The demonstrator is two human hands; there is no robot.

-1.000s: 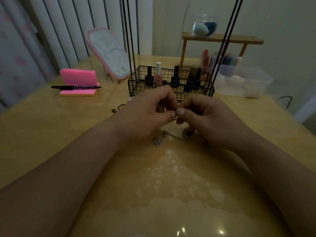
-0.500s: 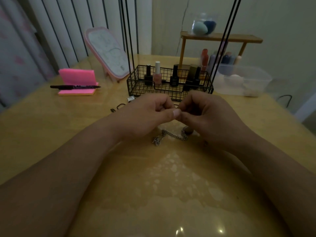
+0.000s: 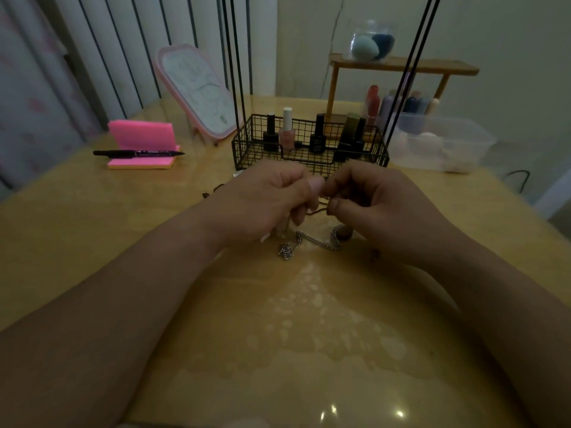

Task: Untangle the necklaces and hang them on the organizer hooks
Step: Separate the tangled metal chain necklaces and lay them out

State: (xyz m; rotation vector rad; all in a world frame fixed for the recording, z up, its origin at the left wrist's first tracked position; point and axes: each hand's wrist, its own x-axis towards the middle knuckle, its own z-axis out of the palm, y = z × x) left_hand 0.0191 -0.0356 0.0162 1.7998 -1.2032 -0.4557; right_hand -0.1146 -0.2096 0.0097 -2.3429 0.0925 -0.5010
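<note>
My left hand [image 3: 265,199] and my right hand [image 3: 380,205] are close together above the table, fingertips almost touching. Both pinch a thin dark necklace cord [image 3: 318,211] that shows as a short strand between them. Below the hands a silver chain necklace [image 3: 312,242] lies bunched on the wooden table, one end in a small knot at the left. A round brown pendant [image 3: 344,233] sits at the chain's right end. Behind the hands stands the black wire organizer [image 3: 247,149], its thin upright rods rising out of view; its hooks are not visible.
Nail polish bottles stand in the organizer's basket. A pink-framed mirror [image 3: 197,94] leans at the back left, beside a pink sticky-note pad [image 3: 142,143] with a black pen [image 3: 139,153]. A clear plastic box [image 3: 445,143] and a small wooden shelf [image 3: 401,66] are at the back right.
Both hands have lifted slightly and shifted a little away from me, fingers still working the dark cord. The silver chain on the table has not moved.
</note>
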